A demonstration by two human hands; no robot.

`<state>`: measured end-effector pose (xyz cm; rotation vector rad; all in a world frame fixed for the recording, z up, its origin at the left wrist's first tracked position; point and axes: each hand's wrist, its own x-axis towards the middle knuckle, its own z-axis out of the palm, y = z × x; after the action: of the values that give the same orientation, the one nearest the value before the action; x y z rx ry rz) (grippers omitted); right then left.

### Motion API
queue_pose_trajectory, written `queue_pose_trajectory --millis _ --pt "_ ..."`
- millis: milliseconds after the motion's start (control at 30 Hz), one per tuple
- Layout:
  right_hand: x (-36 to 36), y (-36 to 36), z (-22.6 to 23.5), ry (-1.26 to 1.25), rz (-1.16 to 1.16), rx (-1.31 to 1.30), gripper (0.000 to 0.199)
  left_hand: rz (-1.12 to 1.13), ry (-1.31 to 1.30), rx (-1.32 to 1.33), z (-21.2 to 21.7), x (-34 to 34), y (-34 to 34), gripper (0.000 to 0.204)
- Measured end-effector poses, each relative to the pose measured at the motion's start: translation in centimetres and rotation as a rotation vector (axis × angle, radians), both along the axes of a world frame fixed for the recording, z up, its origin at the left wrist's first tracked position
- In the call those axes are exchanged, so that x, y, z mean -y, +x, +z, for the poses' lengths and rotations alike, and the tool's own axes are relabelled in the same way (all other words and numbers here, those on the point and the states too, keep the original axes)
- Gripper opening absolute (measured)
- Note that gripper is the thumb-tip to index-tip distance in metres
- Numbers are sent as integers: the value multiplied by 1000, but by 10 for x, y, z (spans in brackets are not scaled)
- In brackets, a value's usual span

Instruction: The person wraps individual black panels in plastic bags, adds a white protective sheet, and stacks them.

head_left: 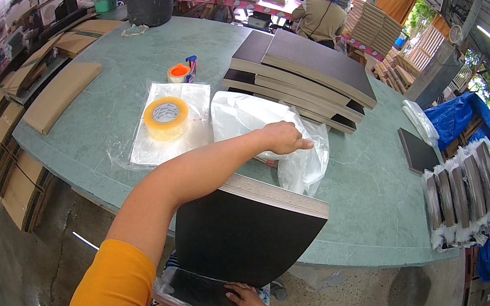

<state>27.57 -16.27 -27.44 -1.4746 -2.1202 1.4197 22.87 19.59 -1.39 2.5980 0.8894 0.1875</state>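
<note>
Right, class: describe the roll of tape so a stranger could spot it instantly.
Start at the big green table. Left of the person's outstretched left hand lies a flat clear plastic sheet; the yellowish tape roll sits on it, bigger than the small orange roll behind.

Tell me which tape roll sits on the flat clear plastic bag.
The big yellowish tape roll; it lies flat on the clear plastic bag. The smaller orange roll sits behind it on the bare green table.
</note>
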Motion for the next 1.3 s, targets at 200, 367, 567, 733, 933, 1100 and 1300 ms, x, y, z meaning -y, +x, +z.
queue_pose_trajectory --millis 200,367,567,733,933,1100,1300 --pt "-24 30 53 -357 149 -200 44 25 49 117 -4 0 4 37" --pt "-59 145 171 -85 -174 -1037 28 86 112 315 1 -8 -1 25" --pt "-161 163 171 -215 -980 -1022 48 -43 225 358 -15 1 10 21" --pt "-236 127 177 -257 -990 -1129 38 -94 218 361 -11 8 7 22" --pt "-272 136 179 -196 -1042 -1458 18 -49 84 459 -15 -11 1 24" --pt "-252 194 135 -138 -1118 -1520 19 403 -241 833 11 -36 -6 29" --pt "-242 164 186 -94 -1181 -1318 20 183 -33 529 -4 -23 -1 36"
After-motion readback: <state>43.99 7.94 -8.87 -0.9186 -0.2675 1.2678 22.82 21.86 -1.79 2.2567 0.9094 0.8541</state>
